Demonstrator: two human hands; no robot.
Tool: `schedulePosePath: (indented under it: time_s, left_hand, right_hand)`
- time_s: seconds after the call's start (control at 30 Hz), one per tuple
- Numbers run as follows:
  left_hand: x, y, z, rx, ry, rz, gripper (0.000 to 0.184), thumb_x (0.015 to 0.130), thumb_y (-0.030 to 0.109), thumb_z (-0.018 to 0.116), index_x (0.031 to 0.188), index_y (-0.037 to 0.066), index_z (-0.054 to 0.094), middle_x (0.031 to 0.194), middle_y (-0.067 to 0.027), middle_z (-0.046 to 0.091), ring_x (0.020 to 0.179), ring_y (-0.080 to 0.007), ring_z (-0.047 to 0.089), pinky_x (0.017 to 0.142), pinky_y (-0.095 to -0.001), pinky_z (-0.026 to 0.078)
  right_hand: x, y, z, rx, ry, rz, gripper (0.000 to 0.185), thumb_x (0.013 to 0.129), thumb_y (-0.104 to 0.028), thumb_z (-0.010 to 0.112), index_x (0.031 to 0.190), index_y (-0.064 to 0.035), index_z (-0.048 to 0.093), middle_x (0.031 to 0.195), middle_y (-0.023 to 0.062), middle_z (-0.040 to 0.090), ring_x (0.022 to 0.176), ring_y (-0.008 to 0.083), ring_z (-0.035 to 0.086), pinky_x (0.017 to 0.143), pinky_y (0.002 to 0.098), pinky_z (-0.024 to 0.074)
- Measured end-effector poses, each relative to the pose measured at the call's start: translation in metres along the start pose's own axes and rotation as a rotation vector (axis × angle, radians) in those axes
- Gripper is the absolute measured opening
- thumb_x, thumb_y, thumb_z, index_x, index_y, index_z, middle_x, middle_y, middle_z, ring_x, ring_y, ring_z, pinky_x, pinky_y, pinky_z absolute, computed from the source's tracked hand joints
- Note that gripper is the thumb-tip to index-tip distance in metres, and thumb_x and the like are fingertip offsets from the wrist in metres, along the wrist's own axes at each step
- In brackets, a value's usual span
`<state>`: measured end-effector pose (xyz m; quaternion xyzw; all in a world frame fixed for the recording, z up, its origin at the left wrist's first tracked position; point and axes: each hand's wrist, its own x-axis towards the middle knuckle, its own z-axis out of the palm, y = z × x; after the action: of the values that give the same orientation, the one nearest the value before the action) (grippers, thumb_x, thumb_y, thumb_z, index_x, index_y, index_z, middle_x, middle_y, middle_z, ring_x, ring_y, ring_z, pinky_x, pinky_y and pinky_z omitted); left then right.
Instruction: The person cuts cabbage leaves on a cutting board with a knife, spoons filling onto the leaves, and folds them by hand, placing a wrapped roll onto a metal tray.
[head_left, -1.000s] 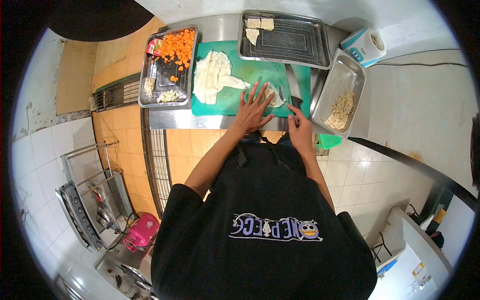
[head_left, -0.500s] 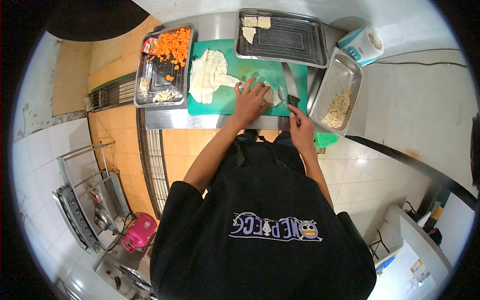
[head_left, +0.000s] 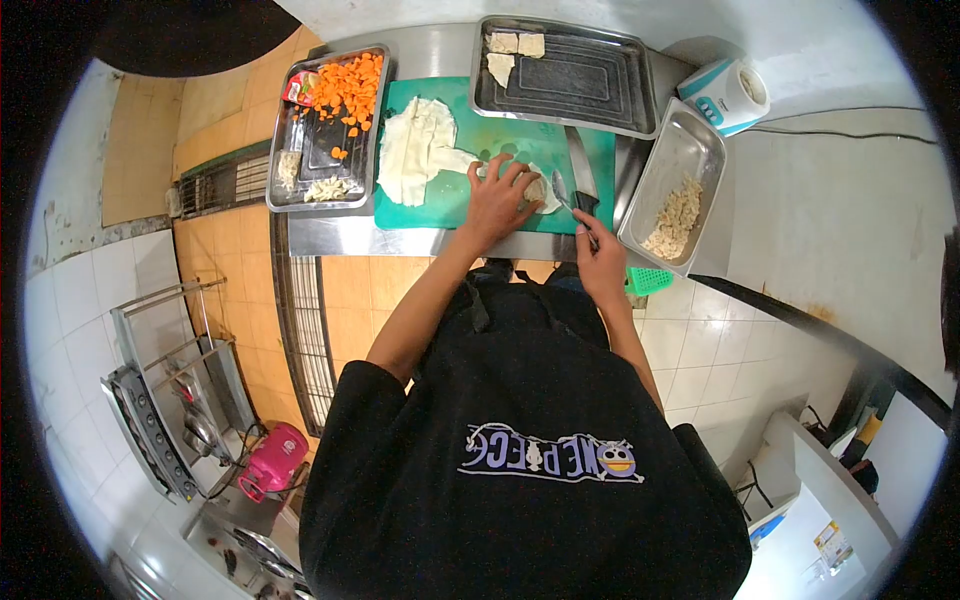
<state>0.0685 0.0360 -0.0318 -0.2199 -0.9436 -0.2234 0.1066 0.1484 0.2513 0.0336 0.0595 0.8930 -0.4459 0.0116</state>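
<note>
My right hand (head_left: pixel 597 245) grips a spoon (head_left: pixel 560 188), its bowl over the right part of the green cutting board (head_left: pixel 460 210). Fingers bent and apart, my left hand (head_left: pixel 495 205) rests on a small pale dough piece (head_left: pixel 542 192) on the board; whether it pinches the dough is hidden. A larger sheet of pale dough (head_left: pixel 415 150) lies to the left, with a strip reaching toward my left fingertips. Just right of the spoon lies a knife (head_left: pixel 580 165) with a black handle.
A tray (head_left: pixel 275 160) of chopped carrots stands at the left. Behind the board is a dark tray (head_left: pixel 640 85) with several dough pieces. A deep metal pan (head_left: pixel 690 135) holding pale chopped food and a paper roll (head_left: pixel 735 95) are at the right.
My left hand has drawn its spread fingers into a bent pose over the small dough piece. The spoon in my right hand has tilted, and its bowl shows more clearly.
</note>
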Motion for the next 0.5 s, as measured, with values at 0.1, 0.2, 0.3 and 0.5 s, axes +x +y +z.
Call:
schedulePosePath:
  time_s: [0.1, 0.2, 0.3, 0.5]
  left_hand:
    - [-0.001, -0.001, -0.001, -0.006, -0.033, 0.001, 0.047, 0.089, 0.044, 0.079, 0.129, 0.021, 0.070, 0.132, 0.0015, 0.063, 0.140, -0.0288, 0.048, 0.111, -0.0637, 0.027]
    - [-0.004, -0.001, 0.002, -0.023, 0.011, -0.010, 0.046, 0.092, 0.041, 0.077, 0.132, 0.021, 0.069, 0.135, 0.0021, 0.062, 0.140, -0.0287, 0.048, 0.111, -0.0626, 0.027]
    - [-0.010, -0.004, 0.004, -0.022, 0.120, -0.052, 0.043, 0.093, 0.036, 0.076, 0.131, 0.019, 0.069, 0.138, 0.0022, 0.061, 0.140, -0.0289, 0.046, 0.109, -0.0626, 0.028]
    - [-0.018, -0.002, -0.010, 0.011, 0.020, -0.103, 0.051, 0.092, 0.038, 0.075, 0.139, 0.021, 0.065, 0.154, -0.0037, 0.050, 0.149, -0.0333, 0.037, 0.111, -0.0629, 0.027]
  right_hand:
    - [0.002, -0.003, -0.001, 0.007, -0.035, 0.039, 0.029, 0.107, -0.020, 0.063, 0.131, -0.0114, 0.074, 0.070, 0.0053, 0.058, 0.063, 0.0118, 0.049, 0.060, 0.0318, 0.0429]
    - [0.003, -0.001, 0.001, 0.027, -0.019, 0.011, 0.028, 0.106, -0.019, 0.063, 0.131, -0.0111, 0.074, 0.068, 0.0066, 0.057, 0.062, 0.0129, 0.049, 0.060, 0.0329, 0.0428]
    - [0.007, -0.004, -0.003, -0.034, -0.039, -0.012, 0.028, 0.106, -0.019, 0.062, 0.131, -0.0115, 0.074, 0.069, 0.0111, 0.058, 0.061, 0.0176, 0.052, 0.061, 0.0355, 0.0441]
    - [0.016, 0.001, -0.002, -0.126, -0.134, -0.064, 0.028, 0.108, -0.021, 0.058, 0.131, -0.0149, 0.073, 0.077, 0.0165, 0.067, 0.066, 0.0301, 0.063, 0.065, 0.0422, 0.0495]
